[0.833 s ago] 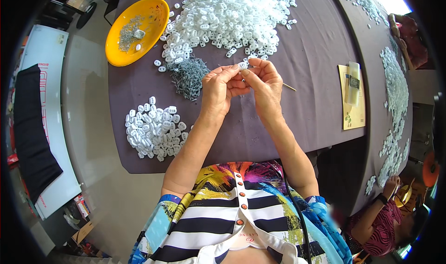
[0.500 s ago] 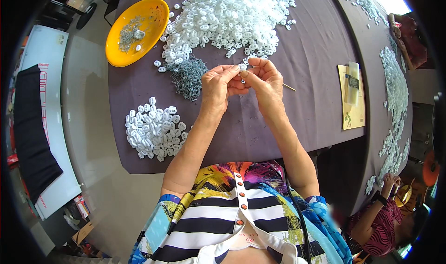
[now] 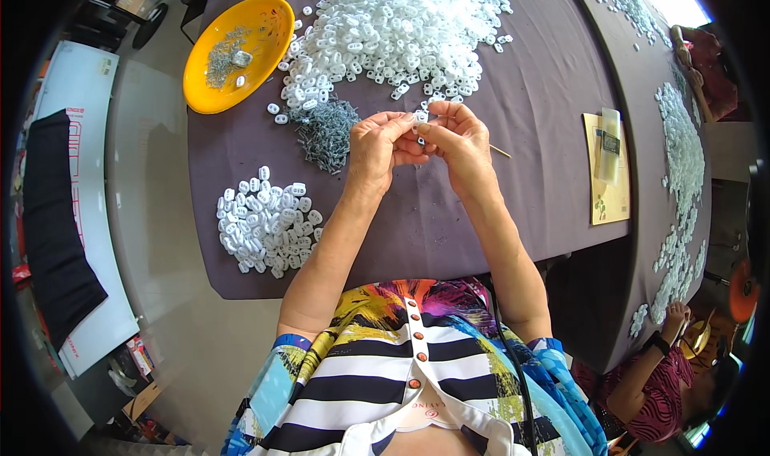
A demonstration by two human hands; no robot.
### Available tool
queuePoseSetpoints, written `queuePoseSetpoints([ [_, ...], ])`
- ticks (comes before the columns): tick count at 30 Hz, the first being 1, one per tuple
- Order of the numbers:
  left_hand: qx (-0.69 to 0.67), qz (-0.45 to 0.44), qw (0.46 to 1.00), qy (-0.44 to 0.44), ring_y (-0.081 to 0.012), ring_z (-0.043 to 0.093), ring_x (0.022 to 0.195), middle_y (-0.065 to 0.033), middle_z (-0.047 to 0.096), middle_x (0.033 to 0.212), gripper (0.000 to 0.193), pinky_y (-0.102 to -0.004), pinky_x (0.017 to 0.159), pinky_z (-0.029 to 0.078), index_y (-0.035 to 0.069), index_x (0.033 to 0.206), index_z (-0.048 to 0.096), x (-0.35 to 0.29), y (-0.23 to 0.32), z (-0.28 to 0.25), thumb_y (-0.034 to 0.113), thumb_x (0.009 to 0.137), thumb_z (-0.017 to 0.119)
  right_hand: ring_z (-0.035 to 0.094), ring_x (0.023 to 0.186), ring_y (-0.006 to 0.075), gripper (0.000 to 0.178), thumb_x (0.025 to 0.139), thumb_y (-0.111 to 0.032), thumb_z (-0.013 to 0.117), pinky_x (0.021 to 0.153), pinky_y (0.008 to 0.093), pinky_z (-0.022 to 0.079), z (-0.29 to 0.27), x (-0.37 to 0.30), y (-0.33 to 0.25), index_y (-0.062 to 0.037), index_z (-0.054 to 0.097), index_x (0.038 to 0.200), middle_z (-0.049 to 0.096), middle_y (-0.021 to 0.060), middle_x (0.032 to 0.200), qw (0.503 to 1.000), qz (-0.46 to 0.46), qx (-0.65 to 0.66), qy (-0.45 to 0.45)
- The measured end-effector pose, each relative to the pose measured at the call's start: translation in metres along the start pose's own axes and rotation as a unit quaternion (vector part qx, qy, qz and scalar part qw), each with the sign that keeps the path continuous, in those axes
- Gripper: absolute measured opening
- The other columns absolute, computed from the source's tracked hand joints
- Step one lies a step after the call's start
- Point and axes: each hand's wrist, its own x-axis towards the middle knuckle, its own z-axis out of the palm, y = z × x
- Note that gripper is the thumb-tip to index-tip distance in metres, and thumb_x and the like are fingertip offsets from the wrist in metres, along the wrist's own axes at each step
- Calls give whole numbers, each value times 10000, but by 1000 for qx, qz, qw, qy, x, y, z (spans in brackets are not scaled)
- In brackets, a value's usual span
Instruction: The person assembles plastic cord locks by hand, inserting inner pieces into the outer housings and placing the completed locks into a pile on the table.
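Observation:
My left hand (image 3: 374,149) and my right hand (image 3: 464,149) meet over the dark cloth, thumbs and forefingers pinched together on a small white plastic piece (image 3: 420,118). The fingers cover most of it. Beyond them spreads a large heap of white plastic pieces (image 3: 401,35), rounded, with small holes. A pile of short grey screw-like pins (image 3: 326,137) lies just left of my left hand. Nearer my left forearm is a smaller pile of white oval pieces (image 3: 266,225). A thin stick (image 3: 500,151) pokes out beside my right hand; whether it is held or lying there is unclear.
At the far left a tilted yellow bowl (image 3: 277,47) holds small metal pins. To the right, a clear plastic case (image 3: 610,147) rests on a tan envelope (image 3: 600,203). Another person (image 3: 654,384) works at a second table with more white pieces (image 3: 682,167).
Both hands stay in nearly the same place, still pinching the small white piece. Only slight finger movement shows. At lower right, the other person has shifted a little.

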Motion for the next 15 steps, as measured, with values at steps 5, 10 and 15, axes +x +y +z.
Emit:
queuePoseSetpoints([
  [5, 2, -1, 1000, -2, -180, 598, 497, -110, 586, 644, 163, -295, 442, 538, -50, 815, 540, 2, -1, -1, 108, 784, 567, 555, 599, 96, 297, 694, -13, 636, 530, 212, 438, 1, 0, 1, 15, 503, 958, 579, 51, 718, 1000, -1, 3, 6],
  [10, 4, -1, 1000, -1, -174, 597, 495, -104, 582, 629, 163, -290, 436, 536, -50, 811, 546, 2, -1, -2, 108, 781, 572, 551, 597, 95, 283, 702, -5, 628, 529, 209, 436, 1, -1, 0, 14, 500, 954, 579, 53, 717, 1000, -2, 6, 10],
  [15, 17, 2, 1000, 0, -167, 593, 487, -100, 582, 615, 168, -286, 434, 534, -55, 796, 574, 6, -3, -5, 110, 769, 586, 536, 594, 85, 249, 724, -9, 623, 530, 206, 432, 7, -4, 3, 5, 500, 940, 573, 45, 730, 999, -25, 11, 33],
])
